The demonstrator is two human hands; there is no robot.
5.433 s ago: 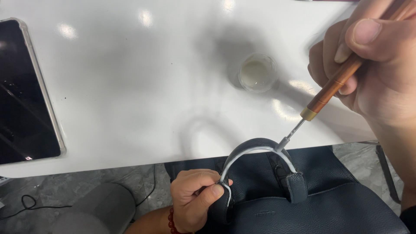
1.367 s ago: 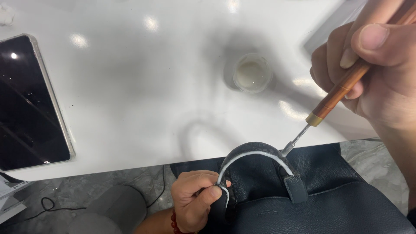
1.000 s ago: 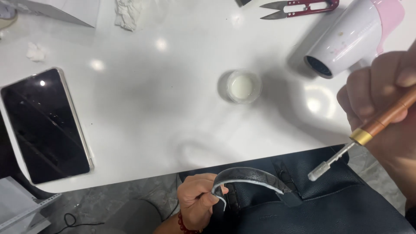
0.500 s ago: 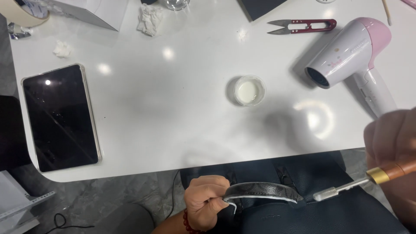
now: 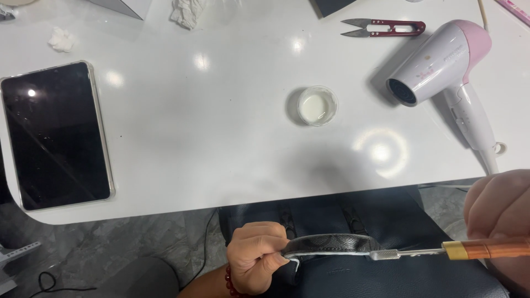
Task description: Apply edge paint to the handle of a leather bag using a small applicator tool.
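On the worktop [image 5: 221, 154], a small dish [image 5: 317, 105] sits at centre. Tablet [image 5: 54, 134] lies at nine o'clock, hair dryer [image 5: 441, 72] at two to three o'clock, snips [image 5: 383, 27] at one o'clock behind it. Crumpled tissue [image 5: 186, 11] at eleven. Off the near edge, at six o'clock: bag handle [image 5: 331, 245], with tool [image 5: 441, 252] to its right.

Right hand [image 5: 499, 212] cut by edge

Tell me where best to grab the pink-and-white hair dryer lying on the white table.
Probably grip the pink-and-white hair dryer by its slim white handle, coming from above on the right. It lies flat, handle angled toward the table's near-right edge, nozzle facing left, with bare table beside it.
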